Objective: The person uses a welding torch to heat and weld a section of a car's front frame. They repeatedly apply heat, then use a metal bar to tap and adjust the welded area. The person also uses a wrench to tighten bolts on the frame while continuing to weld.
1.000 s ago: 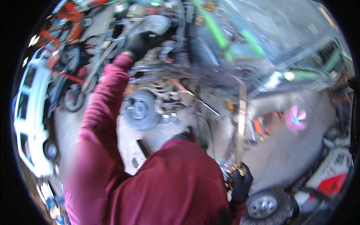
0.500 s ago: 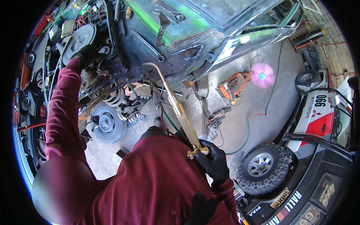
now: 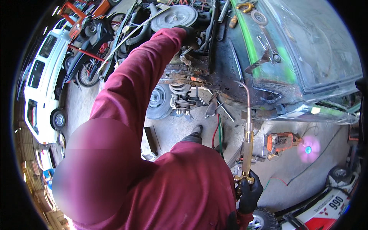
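My right hand, in a black glove, is closed round the valve end of a brass gas welding torch. The torch stands nearly upright in view, and its bent copper tip lies over the rusty edge of the car body. No flame shows at the tip. My left arm stretches forward into the engine bay. There my black-gloved left hand is beside the round grey air filter housing; its fingers are lost against the dark parts, so their grip does not show.
Spanners and a rusty metal strip lie on the green body panel. Red and green hoses hang near my feet. A wheel lies below the bay. An orange machine and a spinning pink fan stand right.
The view has swung left, so the scene sits farther right and a white van has come in. My right hand still holds the torch; my left hand remains by the air filter housing.
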A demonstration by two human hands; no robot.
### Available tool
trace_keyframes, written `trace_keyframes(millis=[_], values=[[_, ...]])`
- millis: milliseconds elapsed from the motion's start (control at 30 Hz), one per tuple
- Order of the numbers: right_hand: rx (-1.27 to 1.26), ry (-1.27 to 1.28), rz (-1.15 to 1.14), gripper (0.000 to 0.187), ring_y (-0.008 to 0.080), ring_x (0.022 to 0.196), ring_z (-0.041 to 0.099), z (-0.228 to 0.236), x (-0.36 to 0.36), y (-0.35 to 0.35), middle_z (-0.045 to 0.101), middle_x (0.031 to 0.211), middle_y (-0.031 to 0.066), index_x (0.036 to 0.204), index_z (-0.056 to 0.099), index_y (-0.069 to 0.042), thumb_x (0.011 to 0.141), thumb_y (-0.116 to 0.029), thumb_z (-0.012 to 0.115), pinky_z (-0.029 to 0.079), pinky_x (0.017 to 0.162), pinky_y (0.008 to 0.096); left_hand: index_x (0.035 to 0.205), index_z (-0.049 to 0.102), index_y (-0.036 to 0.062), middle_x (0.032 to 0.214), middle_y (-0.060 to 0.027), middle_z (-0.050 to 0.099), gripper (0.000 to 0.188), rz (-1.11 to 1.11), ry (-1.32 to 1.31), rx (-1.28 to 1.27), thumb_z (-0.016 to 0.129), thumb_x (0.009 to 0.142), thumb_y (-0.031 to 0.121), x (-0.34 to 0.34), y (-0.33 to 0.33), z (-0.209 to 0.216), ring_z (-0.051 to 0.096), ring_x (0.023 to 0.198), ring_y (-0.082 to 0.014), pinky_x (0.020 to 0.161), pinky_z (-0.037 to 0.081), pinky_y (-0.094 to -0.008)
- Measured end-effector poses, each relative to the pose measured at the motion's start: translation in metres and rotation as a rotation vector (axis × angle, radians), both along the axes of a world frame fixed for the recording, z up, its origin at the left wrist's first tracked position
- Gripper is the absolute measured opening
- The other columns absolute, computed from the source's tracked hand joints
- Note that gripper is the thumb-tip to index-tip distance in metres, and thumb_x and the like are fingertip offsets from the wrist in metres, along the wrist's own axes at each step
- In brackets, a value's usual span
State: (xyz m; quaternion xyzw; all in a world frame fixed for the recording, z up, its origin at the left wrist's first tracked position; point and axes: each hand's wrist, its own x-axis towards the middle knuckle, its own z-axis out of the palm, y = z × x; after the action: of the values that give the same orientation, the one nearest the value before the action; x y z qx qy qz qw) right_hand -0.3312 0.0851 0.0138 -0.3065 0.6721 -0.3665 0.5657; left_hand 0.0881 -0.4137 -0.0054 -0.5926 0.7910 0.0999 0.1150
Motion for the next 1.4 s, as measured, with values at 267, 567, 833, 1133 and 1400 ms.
trace_keyframes(millis=[267, 567, 833, 1133, 1400], values=[[-0.019, 0.046, 0.103, 0.044, 0.0129, 0.081, 0.069, 0.005, -0.03, -0.012, 0.073, 0.104, 0.0121, 0.141, 0.064, 0.011, 0.099, -0.003, 0.067, 0.058, 0.07, 0.0306, 0.132, 0.08, 0.0086, 0.124, -0.0164, 0.081, 0.063, 0.043, -0.297, 0.212, 0.084, 0.081, 0.045, -0.015, 0.003, 0.017, 0.076, 0.112, -0.0335, 0.099, 0.058, -0.0474], [0.072, 0.065, 0.108, 0.047, 0.0151, 0.097, 0.067, -0.008, -0.057, -0.007, 0.071, 0.114, 0.0124, 0.142, 0.063, 0.013, 0.097, -0.002, 0.067, 0.058, 0.087, 0.0334, 0.13, 0.079, 0.0088, 0.128, -0.0163, 0.079, 0.061, -0.003, -0.225, 0.055, 0.083, 0.083, 0.047, 0.029, -0.011, -0.023, 0.075, 0.115, -0.0347, 0.101, 0.057, -0.0486], [0.044, 0.049, 0.154, 0.045, 0.0111, 0.085, 0.062, -0.009, -0.067, -0.015, 0.07, 0.105, 0.0079, 0.139, 0.064, 0.012, 0.098, -0.005, 0.066, 0.054, 0.075, 0.0295, 0.132, 0.068, 0.0064, 0.121, -0.0199, 0.079, 0.05, 0.248, 0.367, -0.051, 0.082, 0.092, 0.032, 0.016, 0.079, 0.014, 0.077, 0.104, -0.0386, 0.093, 0.062, -0.0475], [-0.052, 0.07, 0.262, 0.038, 0.0048, 0.06, 0.055, -0.01, -0.067, -0.033, 0.074, 0.09, 0.0074, 0.141, 0.062, 0.005, 0.109, -0.015, 0.057, 0.042, 0.052, 0.023, 0.143, 0.06, 0.006, 0.12, -0.0176, 0.073, 0.064, 0.288, 0.782, -0.683, 0.089, 0.088, 0.022, -0.058, 0.264, 0.038, 0.074, 0.114, -0.0335, 0.1, 0.059, -0.043], [0.003, 0.028, 0.397, 0.034, 0.0067, 0.055, 0.055, -0.013, -0.079, -0.057, 0.074, 0.088, 0.0119, 0.136, 0.063, 0.005, 0.104, -0.005, 0.056, 0.044, 0.049, 0.0247, 0.149, 0.056, 0.0077, 0.122, -0.018, 0.068, 0.065, 0.567, 0.66, -0.354, 0.084, 0.092, 0.02, -0.058, 0.413, -0.038, 0.074, 0.106, -0.0367, 0.09, 0.059, -0.0459]])
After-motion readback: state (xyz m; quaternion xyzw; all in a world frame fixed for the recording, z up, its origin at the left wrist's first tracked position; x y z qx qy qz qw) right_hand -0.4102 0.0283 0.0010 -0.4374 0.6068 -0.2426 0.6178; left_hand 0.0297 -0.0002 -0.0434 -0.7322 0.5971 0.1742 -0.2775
